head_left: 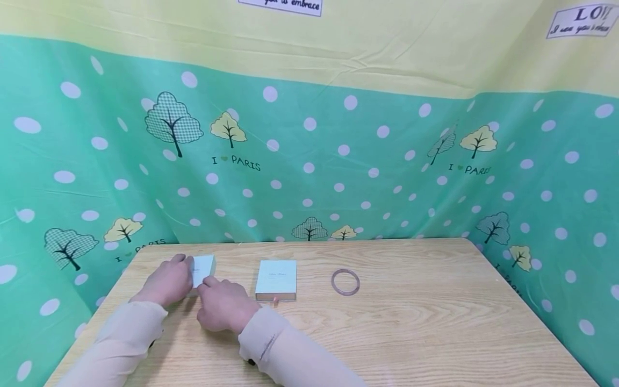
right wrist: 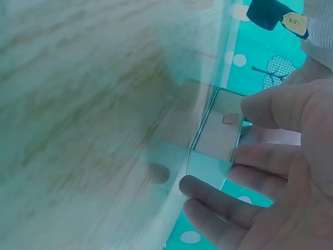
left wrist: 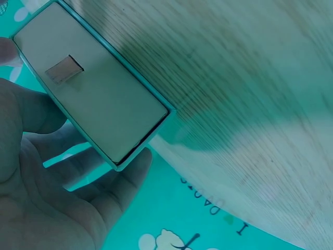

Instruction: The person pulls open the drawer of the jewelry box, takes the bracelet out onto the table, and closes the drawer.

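Note:
A small pale-blue drawer box [head_left: 203, 270] sits near the table's left edge, between both hands. My left hand [head_left: 169, 280] grips it by its left side; in the left wrist view the thumb lies along one long edge and the fingers reach behind a short side. My right hand [head_left: 224, 305] holds its near right corner. The right wrist view has the thumb [right wrist: 265, 107] by the drawer's front edge and fingertips on the box's side. A small pinkish ribbon tab [left wrist: 65, 70] shows on the drawer front, which sits within the sleeve.
A second pale-blue box [head_left: 276, 277], with an orange-pink tab at its front, lies right of the hands. Farther right rests a translucent purplish bangle [head_left: 345, 282]. A green dotted curtain [head_left: 309, 177] hangs behind and beside the wooden table [head_left: 425, 322].

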Available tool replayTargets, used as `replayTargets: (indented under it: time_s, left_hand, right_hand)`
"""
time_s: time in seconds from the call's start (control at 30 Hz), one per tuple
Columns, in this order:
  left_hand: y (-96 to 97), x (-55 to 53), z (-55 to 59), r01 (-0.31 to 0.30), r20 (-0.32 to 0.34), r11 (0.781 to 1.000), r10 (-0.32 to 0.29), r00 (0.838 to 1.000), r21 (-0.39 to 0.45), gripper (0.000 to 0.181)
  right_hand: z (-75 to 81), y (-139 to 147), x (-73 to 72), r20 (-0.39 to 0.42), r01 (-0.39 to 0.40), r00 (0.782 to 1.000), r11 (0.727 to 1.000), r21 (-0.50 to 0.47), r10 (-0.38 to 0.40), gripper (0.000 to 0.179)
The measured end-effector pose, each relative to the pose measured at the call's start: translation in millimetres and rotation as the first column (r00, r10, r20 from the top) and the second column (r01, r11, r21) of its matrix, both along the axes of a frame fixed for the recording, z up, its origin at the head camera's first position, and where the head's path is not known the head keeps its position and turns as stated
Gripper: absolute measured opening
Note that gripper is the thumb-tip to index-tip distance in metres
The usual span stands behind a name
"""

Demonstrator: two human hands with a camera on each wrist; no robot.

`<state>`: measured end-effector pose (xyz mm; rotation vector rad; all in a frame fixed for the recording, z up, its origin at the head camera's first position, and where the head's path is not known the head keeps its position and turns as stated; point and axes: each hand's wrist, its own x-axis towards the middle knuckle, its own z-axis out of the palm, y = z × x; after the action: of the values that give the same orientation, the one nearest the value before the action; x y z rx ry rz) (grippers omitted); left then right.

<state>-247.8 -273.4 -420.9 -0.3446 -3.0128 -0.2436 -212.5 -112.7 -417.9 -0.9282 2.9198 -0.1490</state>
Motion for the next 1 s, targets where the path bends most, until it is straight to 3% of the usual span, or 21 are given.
replayTargets:
  time_s: [0.57, 1.0]
  left_hand:
    - [1.7, 1.8, -3.8, -0.001, -0.015, 1.000, 0.001, 1.000, -0.010, 0.042]
    - [3.0, 6.3, -0.5, 0.016, -0.031, 1.000, -0.017, 0.999, -0.024, 0.042]
  right_hand:
    - [-0.4, 1.9, 3.0, 0.005, 0.007, 1.000, 1.000, -0.010, -0.007, 0.038]
    - [-0.5, 4.5, 5.8, 0.002, -0.005, 1.000, 1.000, -0.001, 0.005, 0.039]
